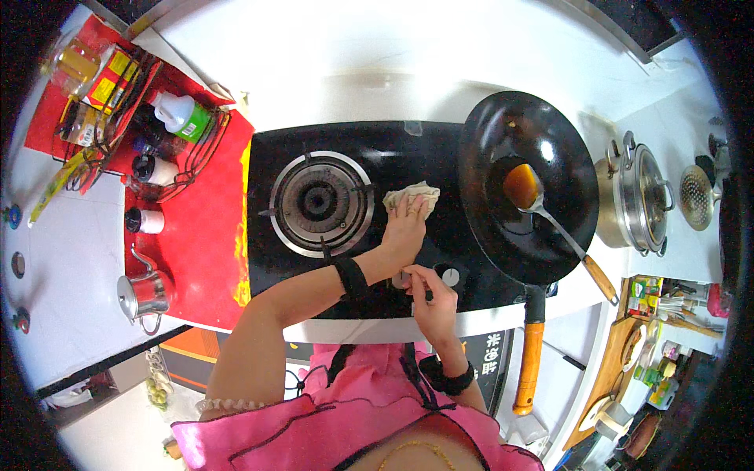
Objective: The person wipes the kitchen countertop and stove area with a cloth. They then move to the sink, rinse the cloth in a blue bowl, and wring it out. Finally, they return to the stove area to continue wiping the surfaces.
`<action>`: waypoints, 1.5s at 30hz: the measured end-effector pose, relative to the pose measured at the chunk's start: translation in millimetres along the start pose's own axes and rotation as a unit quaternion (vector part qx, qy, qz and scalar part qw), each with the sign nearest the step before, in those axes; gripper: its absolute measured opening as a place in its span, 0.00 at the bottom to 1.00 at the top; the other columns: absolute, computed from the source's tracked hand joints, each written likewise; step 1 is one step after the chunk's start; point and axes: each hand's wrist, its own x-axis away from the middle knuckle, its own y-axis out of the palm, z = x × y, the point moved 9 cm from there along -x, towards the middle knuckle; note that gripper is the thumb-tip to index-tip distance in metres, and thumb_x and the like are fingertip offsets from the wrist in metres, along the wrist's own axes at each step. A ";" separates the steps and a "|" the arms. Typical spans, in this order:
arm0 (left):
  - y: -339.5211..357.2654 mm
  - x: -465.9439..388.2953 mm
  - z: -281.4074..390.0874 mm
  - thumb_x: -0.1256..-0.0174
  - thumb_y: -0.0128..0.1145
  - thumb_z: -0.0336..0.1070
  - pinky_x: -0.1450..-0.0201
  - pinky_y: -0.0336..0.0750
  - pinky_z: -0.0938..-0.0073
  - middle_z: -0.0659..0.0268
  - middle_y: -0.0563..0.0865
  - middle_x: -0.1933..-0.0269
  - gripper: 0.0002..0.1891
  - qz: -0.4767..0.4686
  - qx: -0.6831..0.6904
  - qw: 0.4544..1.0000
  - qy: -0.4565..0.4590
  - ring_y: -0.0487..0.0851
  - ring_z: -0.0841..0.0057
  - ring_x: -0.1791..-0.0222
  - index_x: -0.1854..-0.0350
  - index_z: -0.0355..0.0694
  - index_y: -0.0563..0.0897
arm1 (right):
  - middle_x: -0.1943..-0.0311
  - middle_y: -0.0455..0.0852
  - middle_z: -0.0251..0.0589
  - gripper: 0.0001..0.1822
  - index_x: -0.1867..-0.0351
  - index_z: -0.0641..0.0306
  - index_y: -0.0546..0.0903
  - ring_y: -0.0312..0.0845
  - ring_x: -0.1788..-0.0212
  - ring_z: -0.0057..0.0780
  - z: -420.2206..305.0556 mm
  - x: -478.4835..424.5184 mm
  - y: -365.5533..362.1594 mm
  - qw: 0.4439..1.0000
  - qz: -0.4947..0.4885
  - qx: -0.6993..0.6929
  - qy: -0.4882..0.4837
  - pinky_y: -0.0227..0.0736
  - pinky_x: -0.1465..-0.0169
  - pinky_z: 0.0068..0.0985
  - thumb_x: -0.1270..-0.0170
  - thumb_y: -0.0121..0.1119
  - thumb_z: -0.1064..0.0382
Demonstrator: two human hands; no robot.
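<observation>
My left hand (406, 228) lies over a crumpled beige cloth (412, 199), fingers spread on it and pressing it to the black glass cooktop (389, 141). To the left of that hand is a gas burner (318, 201) with metal pan supports. My right hand (435, 303) is just below, its fingers bent beside a round control knob (401, 279); whether they grip it is hidden. A second knob (450, 277) sits by its knuckles. On the cooktop's right side rests a black wok (489, 153), with a wooden-handled metal spatula (559, 226) in it.
The wok's wooden handle (529, 368) juts past the counter's front edge. A lidded steel pot (615, 203) stands right of the wok. At left, a red mat (200, 247) carries a steel kettle (144, 292), a small jar (147, 221) and a wire rack (194, 159) with bottles.
</observation>
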 end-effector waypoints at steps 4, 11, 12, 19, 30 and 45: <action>-5.0 -73.7 -45.0 0.45 0.50 0.29 0.47 0.72 0.56 0.53 0.68 0.41 0.24 -0.065 0.134 0.988 -0.035 0.66 0.51 0.41 0.43 0.35 0.68 | 0.73 0.82 0.40 0.09 0.57 0.67 0.79 0.78 0.71 0.20 0.1 0.8 -10.1 1.000 0.013 -0.009 -0.012 0.73 0.67 0.17 0.36 0.49 0.73; -7.8 -21.8 12.4 0.48 0.51 0.24 0.47 0.73 0.61 0.50 0.71 0.47 0.24 -0.040 0.078 0.984 0.155 0.69 0.53 0.42 0.44 0.36 0.70 | 0.74 0.81 0.40 0.09 0.57 0.68 0.78 0.77 0.72 0.20 15.4 11.1 -19.7 0.999 0.029 -0.014 0.012 0.73 0.66 0.17 0.36 0.49 0.73; -4.2 -16.5 11.3 0.49 0.52 0.25 0.43 0.70 0.60 0.51 0.69 0.44 0.28 -0.074 0.090 0.983 0.142 0.66 0.54 0.39 0.40 0.38 0.68 | 0.74 0.82 0.40 0.09 0.57 0.69 0.78 0.77 0.72 0.20 19.8 12.1 -21.6 0.999 0.024 -0.015 0.019 0.73 0.66 0.17 0.36 0.49 0.73; 17.4 -124.7 -44.8 0.46 0.52 0.27 0.40 0.66 0.59 0.53 0.67 0.40 0.25 0.002 0.099 0.994 -0.047 0.61 0.57 0.36 0.42 0.37 0.69 | 0.70 0.83 0.43 0.10 0.56 0.63 0.79 0.81 0.71 0.26 21.6 21.6 -24.4 1.000 0.004 0.010 0.003 0.74 0.70 0.21 0.35 0.49 0.67; -36.9 34.0 37.4 0.46 0.52 0.27 0.40 0.66 0.61 0.52 0.65 0.40 0.27 -0.172 0.154 0.971 0.067 0.62 0.55 0.37 0.40 0.38 0.67 | 0.71 0.83 0.43 0.09 0.56 0.62 0.78 0.82 0.69 0.31 33.6 38.5 -57.7 0.999 -0.004 0.050 0.013 0.74 0.65 0.26 0.36 0.50 0.69; 58.8 -8.4 37.5 0.50 0.55 0.26 0.40 0.64 0.58 0.58 0.68 0.41 0.27 -0.092 -0.177 0.975 0.102 0.64 0.55 0.40 0.42 0.36 0.70 | 0.69 0.83 0.45 0.09 0.57 0.64 0.78 0.82 0.68 0.33 40.7 54.7 -56.9 0.998 -0.045 0.032 0.018 0.75 0.64 0.26 0.36 0.49 0.69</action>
